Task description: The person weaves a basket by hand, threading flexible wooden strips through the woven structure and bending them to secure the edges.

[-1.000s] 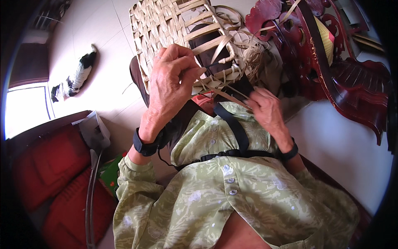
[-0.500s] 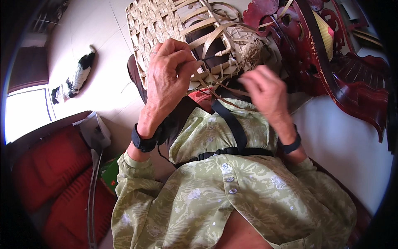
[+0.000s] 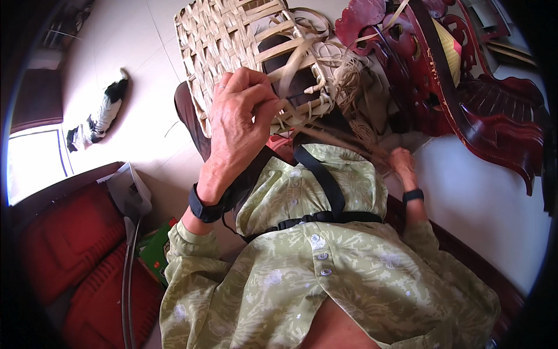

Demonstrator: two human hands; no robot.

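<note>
A pale woven panel (image 3: 218, 43) with a corded frame leans over my lap, its left part closely woven and its right part showing open gaps between strips. At its near edge my left hand (image 3: 239, 113) is closed, thumb and fingers pinching a flat tan weaving strip (image 3: 334, 138). That strip stretches, blurred, across to my right hand (image 3: 402, 166), which is closed on it out to the right, low beside my body. Another loose strip (image 3: 289, 72) hangs blurred over the gaps. My left fingertips partly hide the panel's near edge.
Tangled tan cords (image 3: 347, 81) hang just right of the panel. A carved dark red wooden chair (image 3: 450, 99) stands at right. On the left are a red seat (image 3: 70, 215), a green box (image 3: 156, 250) and a black and white cat (image 3: 102, 113) on the tiled floor.
My right hand has swung right and down, away from the panel, drawing the strip out long. My left hand stays at the near edge, slightly lower.
</note>
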